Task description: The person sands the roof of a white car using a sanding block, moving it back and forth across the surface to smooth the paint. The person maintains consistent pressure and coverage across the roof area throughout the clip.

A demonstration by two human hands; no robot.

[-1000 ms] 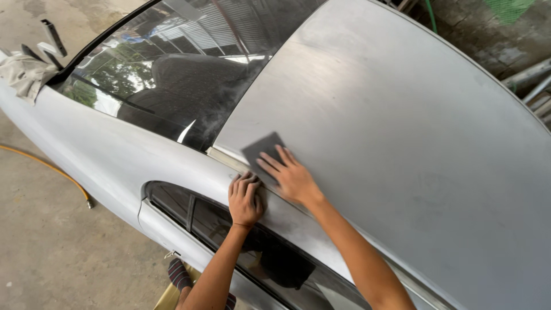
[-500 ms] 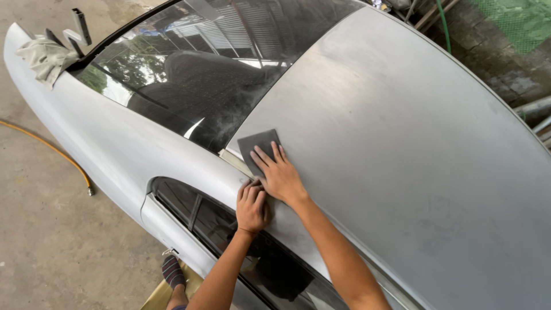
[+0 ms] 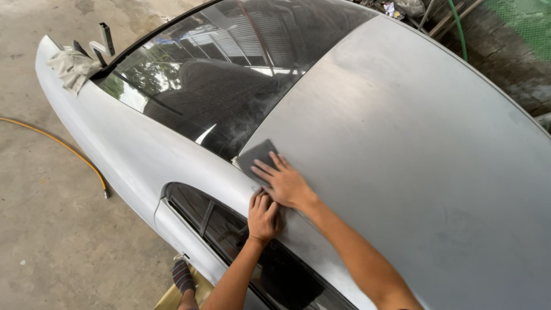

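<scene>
A dull grey sanded car roof point(image 3: 402, 143) fills the right of the view. My right hand point(image 3: 286, 182) lies flat on a dark grey sanding sheet point(image 3: 256, 158) at the roof's front corner, beside the windscreen point(image 3: 229, 74). My left hand point(image 3: 263, 215) rests with bent fingers on the roof edge just above the side window point(image 3: 241, 241), next to my right wrist. It holds nothing that I can see.
A grey cloth point(image 3: 72, 68) lies at the base of the windscreen near two dark upright brackets point(image 3: 103, 43). An orange hose point(image 3: 63, 149) runs across the concrete floor. My foot point(image 3: 182, 276) stands on a yellowish step. A green hose point(image 3: 456, 26) hangs at the back wall.
My right hand has slid the sanding sheet slightly along the roof corner. My head has shifted, bringing more of the front wing and cloth into view.
</scene>
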